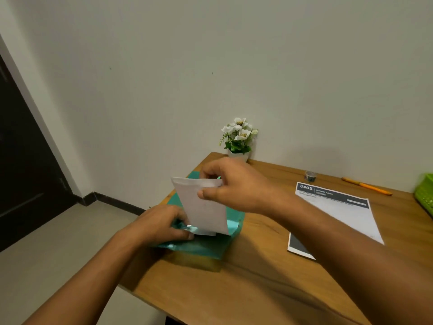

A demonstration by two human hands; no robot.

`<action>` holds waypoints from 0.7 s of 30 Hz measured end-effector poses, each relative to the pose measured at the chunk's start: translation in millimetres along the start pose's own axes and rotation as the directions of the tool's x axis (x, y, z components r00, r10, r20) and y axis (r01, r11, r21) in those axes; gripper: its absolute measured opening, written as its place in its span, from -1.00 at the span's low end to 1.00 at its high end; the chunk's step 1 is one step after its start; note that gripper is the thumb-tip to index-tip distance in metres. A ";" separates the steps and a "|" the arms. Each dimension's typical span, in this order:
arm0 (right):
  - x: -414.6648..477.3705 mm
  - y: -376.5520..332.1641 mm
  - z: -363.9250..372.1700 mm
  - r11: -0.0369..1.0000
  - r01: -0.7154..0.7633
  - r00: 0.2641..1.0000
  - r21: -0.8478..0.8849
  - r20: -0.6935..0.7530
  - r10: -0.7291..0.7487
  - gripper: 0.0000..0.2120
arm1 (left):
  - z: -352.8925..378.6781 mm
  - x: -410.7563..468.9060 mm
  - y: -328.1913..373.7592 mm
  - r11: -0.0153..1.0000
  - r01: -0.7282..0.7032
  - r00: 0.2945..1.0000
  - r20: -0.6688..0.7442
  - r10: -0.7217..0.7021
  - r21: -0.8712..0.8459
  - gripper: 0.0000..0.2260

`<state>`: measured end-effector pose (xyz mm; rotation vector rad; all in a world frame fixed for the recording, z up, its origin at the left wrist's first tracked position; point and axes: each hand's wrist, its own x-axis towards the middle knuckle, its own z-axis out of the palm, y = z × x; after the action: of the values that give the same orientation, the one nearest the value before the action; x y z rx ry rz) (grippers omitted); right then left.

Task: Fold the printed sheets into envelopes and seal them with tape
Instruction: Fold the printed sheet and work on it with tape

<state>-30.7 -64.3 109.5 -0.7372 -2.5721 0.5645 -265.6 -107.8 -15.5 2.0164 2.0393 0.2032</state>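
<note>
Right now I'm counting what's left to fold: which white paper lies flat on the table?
The printed sheet with the dark 3405 header, untouched; the folded paper is pinched upright by the right hand.

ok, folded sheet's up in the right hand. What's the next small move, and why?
Probably ease the folded white sheet down into the teal plastic sleeve. The right hand pinches its top edge, and its lower edge meets the sleeve where the left hand grips the plastic. Whether that mouth is open is unclear.
</note>
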 end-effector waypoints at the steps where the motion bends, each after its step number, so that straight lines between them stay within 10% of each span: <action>1: -0.4 -1.4 -9.9 1.000 0.004 1.000 -0.018 -0.019 -0.005 -0.91 | -2.9 0.8 0.3 1.000 0.008 1.000 0.019 -0.008 -0.004 -0.75; 13: -22.6 6.2 -96.7 0.997 0.071 0.899 -0.011 -0.432 -0.069 -0.96 | -28.3 13.6 18.4 0.999 0.004 0.976 0.218 -0.012 0.035 -0.72; 21: -50.5 63.2 -101.6 0.994 -0.077 0.842 -0.078 -0.539 0.023 -0.95 | -43.3 44.7 60.0 0.989 -0.046 0.999 -0.014 0.049 0.140 -0.65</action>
<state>83.0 -16.8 150.8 -0.8551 -2.0654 0.2005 -220.2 -58.1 38.8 2.1547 2.0701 0.0892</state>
